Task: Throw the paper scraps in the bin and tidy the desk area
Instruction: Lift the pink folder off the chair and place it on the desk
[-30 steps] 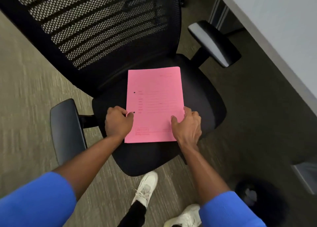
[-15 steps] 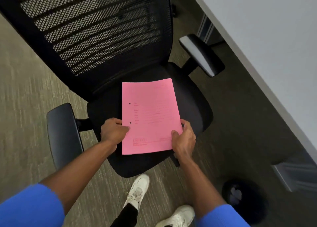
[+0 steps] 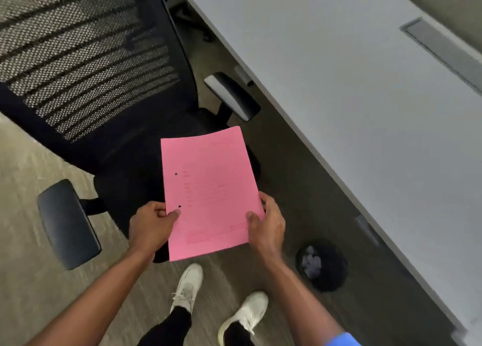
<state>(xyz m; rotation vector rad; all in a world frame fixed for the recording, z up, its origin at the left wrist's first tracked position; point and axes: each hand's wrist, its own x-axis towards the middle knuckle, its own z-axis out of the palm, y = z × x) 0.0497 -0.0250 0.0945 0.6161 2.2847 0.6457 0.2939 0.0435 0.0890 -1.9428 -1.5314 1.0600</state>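
Two hands hold a pink sheet (image 3: 210, 191) above the front of the chair (image 3: 130, 168). The left hand (image 3: 151, 227) pinches the sheet's left edge, thumb on top just below the lower of two punched holes; the right hand (image 3: 267, 227) grips the right edge near the bottom corner, thumb likewise on top. The sheet is tilted, its far end reaching over the chair seat and its near end hanging past the seat's front edge, over the carpet (image 3: 31, 241). Faint print covers it (too blurred to read).

Right of the chair runs the grey worktop (image 3: 352, 110), its edge slanting across the view, with a long grey slot plate (image 3: 443, 48) set in its far part. The chair's right armrest (image 3: 232, 95) sits just beside the worktop's edge; the left armrest (image 3: 66, 223) sticks out on the other side.

On the carpet to the right of the chair, near the worktop's edge, stands a round black bin (image 3: 323, 266) with pale crumpled paper scraps (image 3: 310, 262) inside. Two white shoes (image 3: 187, 288) stand in front of the chair.
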